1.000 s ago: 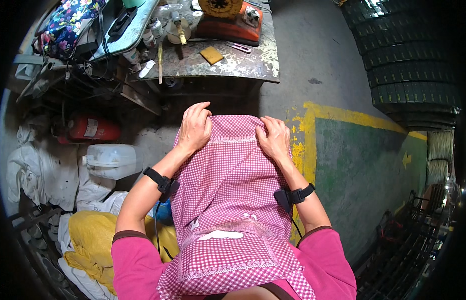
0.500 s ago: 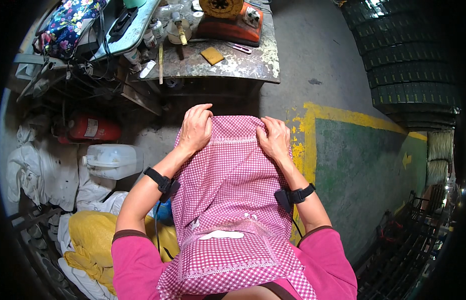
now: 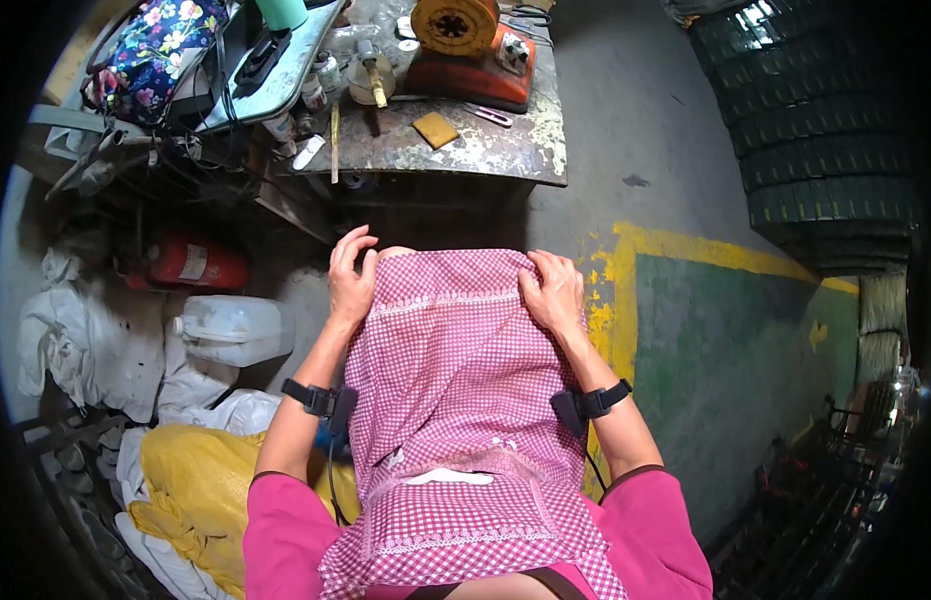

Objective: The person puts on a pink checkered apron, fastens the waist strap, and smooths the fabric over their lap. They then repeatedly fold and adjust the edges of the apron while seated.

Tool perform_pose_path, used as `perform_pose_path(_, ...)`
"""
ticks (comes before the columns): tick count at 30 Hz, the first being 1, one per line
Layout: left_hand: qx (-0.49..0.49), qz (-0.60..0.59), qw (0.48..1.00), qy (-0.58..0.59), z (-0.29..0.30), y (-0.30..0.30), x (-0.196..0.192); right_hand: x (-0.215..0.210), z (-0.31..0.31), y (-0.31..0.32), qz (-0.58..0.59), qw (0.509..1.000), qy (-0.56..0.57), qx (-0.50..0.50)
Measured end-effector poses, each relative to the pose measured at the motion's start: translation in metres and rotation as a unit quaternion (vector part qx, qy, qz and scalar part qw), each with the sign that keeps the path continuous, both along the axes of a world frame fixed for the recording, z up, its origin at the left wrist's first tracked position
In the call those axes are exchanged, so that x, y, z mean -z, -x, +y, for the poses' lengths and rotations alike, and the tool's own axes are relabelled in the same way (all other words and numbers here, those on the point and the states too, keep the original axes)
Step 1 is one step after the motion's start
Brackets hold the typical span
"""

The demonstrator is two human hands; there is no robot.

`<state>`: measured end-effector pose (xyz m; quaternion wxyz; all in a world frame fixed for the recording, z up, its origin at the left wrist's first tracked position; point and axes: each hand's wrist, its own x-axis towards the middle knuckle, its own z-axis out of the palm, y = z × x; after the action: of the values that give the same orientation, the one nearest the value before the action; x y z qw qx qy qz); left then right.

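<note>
A pink-and-white checked apron [image 3: 446, 350] with lace trim lies over my lap and knees. My left hand [image 3: 352, 275] is just off its left edge near the knee, fingers apart and holding nothing. My right hand [image 3: 555, 292] rests on the apron over the right knee, thumb spread from loosely bent fingers, with nothing seen in it. Something white [image 3: 449, 477] shows at the opening of the apron pocket. A black strap with a small device [image 3: 321, 400] is around my left forearm, and a similar strap [image 3: 593, 402] is around the right.
Ahead stands a worn workbench [image 3: 531, 150] with an orange machine [image 3: 471, 80], a yellowish square pad [image 3: 436, 130] and a pink-handled cutter [image 3: 488, 115]. A red cylinder [image 3: 198, 262], a translucent jug [image 3: 236, 328] and a yellow sack [image 3: 196, 490] lie left. Stacked dark boxes [image 3: 816, 140] stand far right.
My left hand has moved off the apron, leftward and slightly down, uncovering the left knee's edge. The right hand keeps its place on the knee. The whole view has shifted slightly.
</note>
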<state>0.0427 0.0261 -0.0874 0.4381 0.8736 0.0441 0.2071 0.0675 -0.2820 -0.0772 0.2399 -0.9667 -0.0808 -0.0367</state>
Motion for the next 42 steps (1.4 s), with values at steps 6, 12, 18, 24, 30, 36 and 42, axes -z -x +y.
perform_pose_path(6,0.032,0.096,0.995,-0.002,0.026,0.023,0.007,0.001,0.0,-0.004,0.006,1.0,-0.006,0.001)
perform_pose_path(12,0.063,0.134,0.98,0.132,0.021,0.019,0.007,0.001,0.0,-0.003,-0.006,1.0,0.001,0.0)
perform_pose_path(18,0.105,0.114,0.982,0.108,0.018,0.006,0.007,0.0,0.001,-0.001,-0.003,1.0,-0.001,0.001)
perform_pose_path(24,0.114,0.127,0.981,0.094,0.019,0.003,0.005,0.002,0.002,-0.001,-0.01,1.0,-0.01,0.001)
perform_pose_path(30,0.041,0.114,0.989,0.084,0.012,-0.001,-0.021,0.0,0.004,0.0,-0.026,1.0,-0.018,0.004)
perform_pose_path(36,0.074,0.105,0.991,0.035,0.026,-0.016,-0.042,0.001,0.0,0.002,-0.036,0.997,-0.065,0.009)
perform_pose_path(42,0.057,0.161,0.983,0.073,0.035,-0.021,-0.033,0.001,-0.044,-0.004,0.169,0.964,-0.147,0.142)
